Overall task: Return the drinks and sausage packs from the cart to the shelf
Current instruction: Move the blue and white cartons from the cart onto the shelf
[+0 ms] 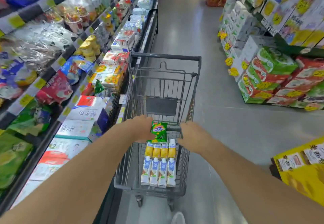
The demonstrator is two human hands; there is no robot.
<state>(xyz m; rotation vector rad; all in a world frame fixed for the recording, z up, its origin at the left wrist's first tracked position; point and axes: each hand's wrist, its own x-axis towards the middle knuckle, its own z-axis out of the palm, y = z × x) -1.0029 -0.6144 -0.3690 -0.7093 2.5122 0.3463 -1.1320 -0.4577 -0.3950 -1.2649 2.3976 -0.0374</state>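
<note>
Hands (142,129) (190,134) grip cart (164,59); drinks (158,162) inside.

8 drink cartons (160,164) lie flat in the cart (191,90); green sausage pack (159,131) above.

Drink cartons (158,164) lie in the cart (164,58), shelf (73,76) to its left

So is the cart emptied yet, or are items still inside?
Not emptied: the cart holds eight drink cartons and a green pack.
</note>
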